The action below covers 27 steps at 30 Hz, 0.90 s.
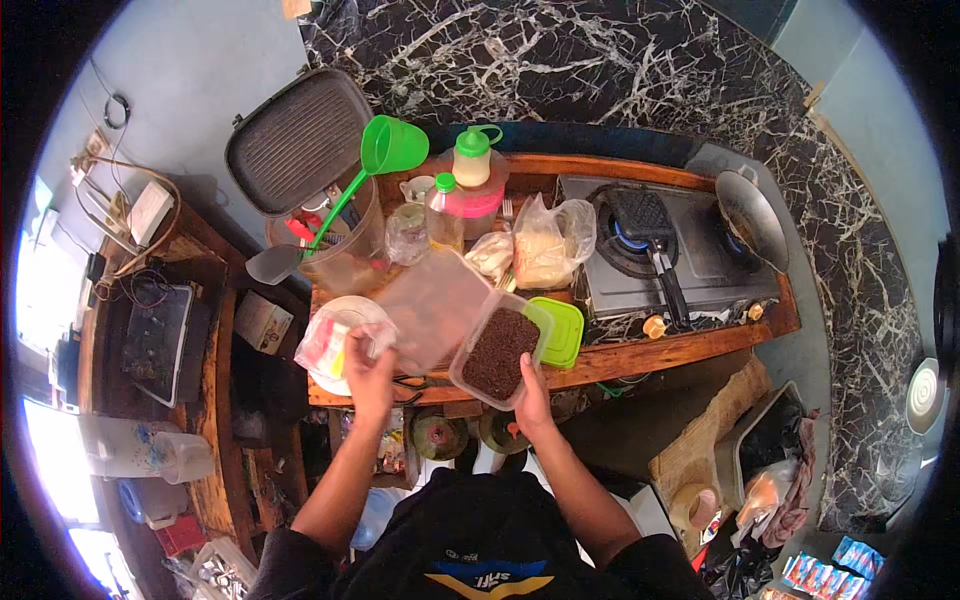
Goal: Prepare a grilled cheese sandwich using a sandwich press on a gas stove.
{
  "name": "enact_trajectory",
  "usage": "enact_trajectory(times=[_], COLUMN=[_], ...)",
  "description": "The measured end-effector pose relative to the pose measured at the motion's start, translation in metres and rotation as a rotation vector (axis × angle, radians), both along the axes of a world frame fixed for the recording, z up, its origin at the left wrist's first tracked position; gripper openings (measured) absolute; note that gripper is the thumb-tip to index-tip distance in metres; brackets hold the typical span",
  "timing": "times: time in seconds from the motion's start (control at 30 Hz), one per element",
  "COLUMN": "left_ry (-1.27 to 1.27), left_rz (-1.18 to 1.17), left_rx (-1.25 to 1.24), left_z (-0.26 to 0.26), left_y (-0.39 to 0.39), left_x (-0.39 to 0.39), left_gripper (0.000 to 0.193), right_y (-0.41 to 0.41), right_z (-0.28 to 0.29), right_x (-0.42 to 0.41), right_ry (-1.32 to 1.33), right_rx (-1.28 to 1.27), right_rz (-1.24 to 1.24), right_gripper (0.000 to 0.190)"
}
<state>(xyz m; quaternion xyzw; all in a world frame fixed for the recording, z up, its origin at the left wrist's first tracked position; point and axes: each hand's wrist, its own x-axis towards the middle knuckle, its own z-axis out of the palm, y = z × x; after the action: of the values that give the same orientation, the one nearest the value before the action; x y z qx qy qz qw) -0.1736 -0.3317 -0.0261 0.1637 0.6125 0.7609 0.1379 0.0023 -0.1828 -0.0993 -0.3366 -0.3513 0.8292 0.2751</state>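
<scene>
My left hand [370, 382] pinches the edge of a clear plastic packet [330, 349] with red and yellow markings. The packet lies over a white plate [337, 388] at the counter's left end. My right hand [534, 397] grips the near right side of a translucent plastic container [457, 367], its thumb over the rim. Dark brown granules, like chocolate sprinkles [501, 356], lie inside. Partly behind the container sits a bright green lid [564, 330]. Between my hands and farther back lies a translucent plastic sheet or board [435, 311].
A gas stove [697, 247] at right holds a lidded waffle pan [637, 214] over a blue flame and a wok [750, 221]. Behind my hands stand a bagged pale food [551, 247], an oil bottle [445, 217], a squeeze bottle [472, 161], and a utensil tub [352, 247] with a green ladle [390, 146].
</scene>
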Motion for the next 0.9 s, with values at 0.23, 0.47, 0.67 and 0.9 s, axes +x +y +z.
enact_trajectory(times=[0.23,0.47,0.67,0.9], left_ry=[0.080,0.511,0.460,0.245], left_rz=[-0.118,-0.240,-0.477,-0.435], left_rx=[-0.291,-0.498,-0.474,-0.401], left_z=[0.006,0.013,0.018,0.008], left_y=[0.010,0.029,0.037,0.036], left_x=[0.043,0.043,0.058,0.059], left_gripper=[0.057,0.063,0.071,0.058], right_y=[-0.010,-0.007,-0.011,-0.012], right_z=[-0.008,-0.009,0.001,-0.006], right_x=[-0.014,-0.006,-0.005,0.007], right_ry=[0.103,0.155,0.211,0.115], right_rx=[0.113,-0.077,-0.145,-0.040], right_rz=[-0.091,0.008,-0.066,0.010], right_gripper=[0.058,0.061,0.058,0.056])
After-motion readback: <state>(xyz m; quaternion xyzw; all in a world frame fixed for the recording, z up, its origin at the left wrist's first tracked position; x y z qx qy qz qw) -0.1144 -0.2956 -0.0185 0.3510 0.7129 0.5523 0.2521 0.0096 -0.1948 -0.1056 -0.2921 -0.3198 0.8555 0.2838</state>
